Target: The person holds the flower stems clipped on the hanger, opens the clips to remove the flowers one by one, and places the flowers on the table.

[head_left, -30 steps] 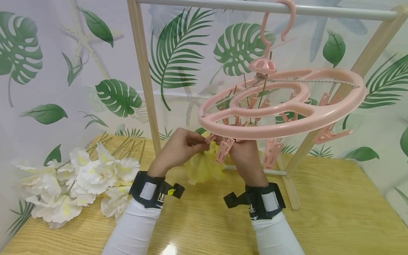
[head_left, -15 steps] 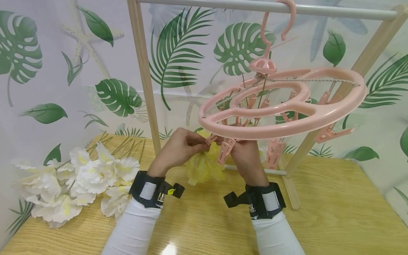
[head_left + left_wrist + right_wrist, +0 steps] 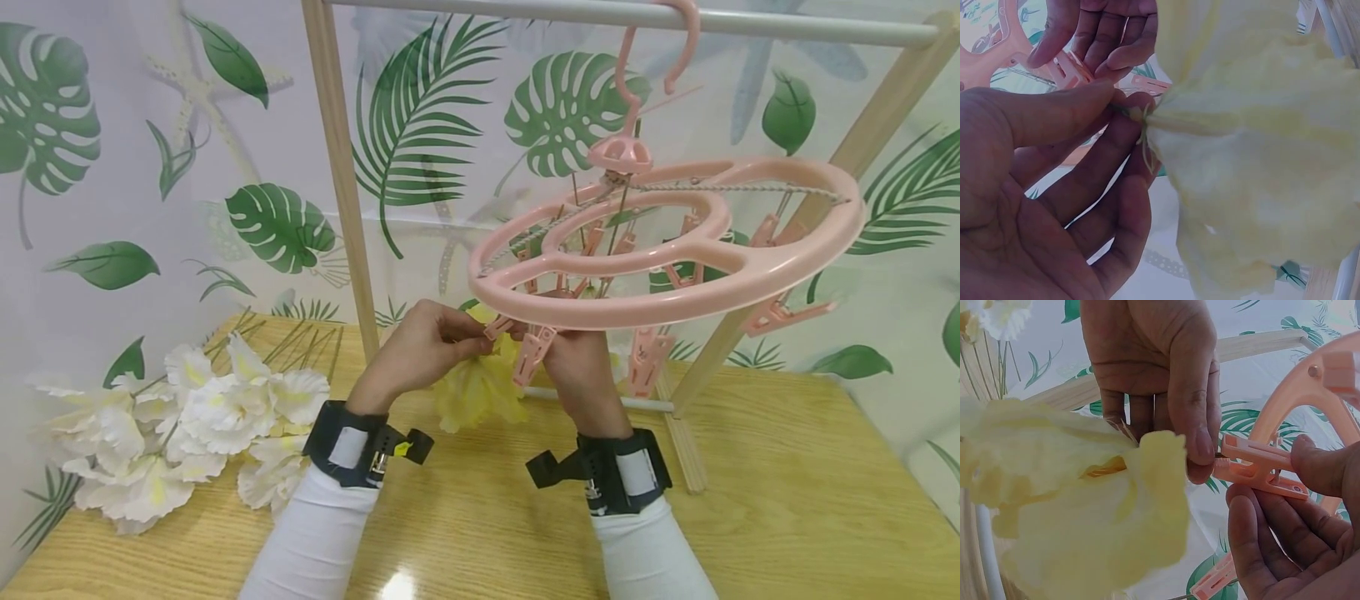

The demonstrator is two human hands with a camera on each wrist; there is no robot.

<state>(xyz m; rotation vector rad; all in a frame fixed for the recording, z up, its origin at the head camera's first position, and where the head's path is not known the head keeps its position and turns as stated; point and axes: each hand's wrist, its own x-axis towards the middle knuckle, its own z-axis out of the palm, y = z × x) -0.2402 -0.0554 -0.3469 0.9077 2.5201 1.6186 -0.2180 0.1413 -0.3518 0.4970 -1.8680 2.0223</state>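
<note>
Crinkled yellow flower (image 3: pixel 1094 509), slotted pink plastic clip (image 3: pixel 1264 475)
Your left hand (image 3: pixel 422 346) pinches the flower's base; beside it, your right hand (image 3: pixel 579 379) pinches the clip.

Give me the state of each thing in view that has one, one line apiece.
Left hand: pinching the yellow flower's stem
Right hand: holding a pink clip
Yellow flower: held, bloom drooping downward
Pink clip: between thumb and fingers; grip on stem unclear
Pink hanger: hooked over the rack's bar
White flowers: lying on the table
</note>
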